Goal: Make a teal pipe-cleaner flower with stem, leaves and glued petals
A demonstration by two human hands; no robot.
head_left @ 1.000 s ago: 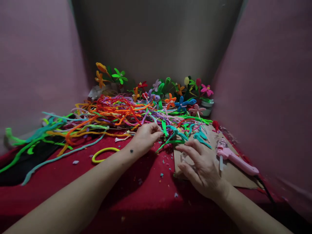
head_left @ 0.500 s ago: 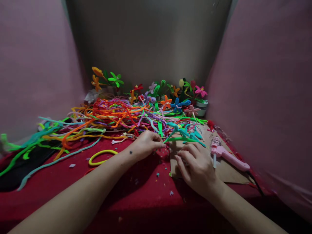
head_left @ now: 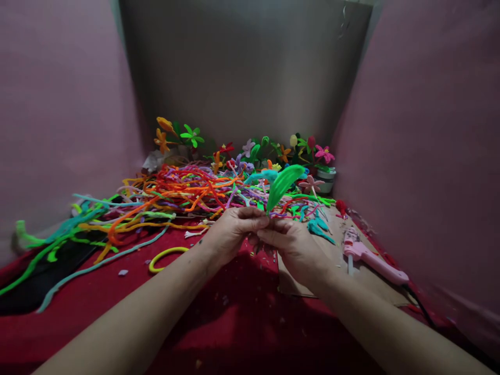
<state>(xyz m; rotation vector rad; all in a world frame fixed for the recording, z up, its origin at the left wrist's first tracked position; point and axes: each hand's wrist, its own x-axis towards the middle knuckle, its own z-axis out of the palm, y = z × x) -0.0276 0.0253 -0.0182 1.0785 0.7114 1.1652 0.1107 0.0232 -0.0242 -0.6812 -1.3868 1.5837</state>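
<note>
My left hand (head_left: 234, 232) and my right hand (head_left: 295, 245) meet in front of me, fingertips touching. Both are closed in a pinch at the base of a bright green pipe-cleaner leaf (head_left: 284, 186), which stands up from between them, leaning right. A turquoise fuzzy piece (head_left: 260, 177) shows just behind the leaf; whether it is joined to it I cannot tell. My fingers hide the leaf's lower end. Right of my hands, more turquoise pipe-cleaner pieces (head_left: 318, 225) lie on a cardboard sheet (head_left: 297, 284).
A tangled heap of coloured pipe cleaners (head_left: 187, 185) spreads across the red cloth (head_left: 128, 312). Pipe-cleaner flowers (head_left: 191, 135) stand along the back. A pink glue gun (head_left: 375, 260) rests on the cardboard, its cord trailing right. A yellow ring (head_left: 156, 260) lies left.
My right hand has come up off the cardboard and joined my left. The green leaf has been raised upright between them, while turquoise pieces stay on the cardboard.
</note>
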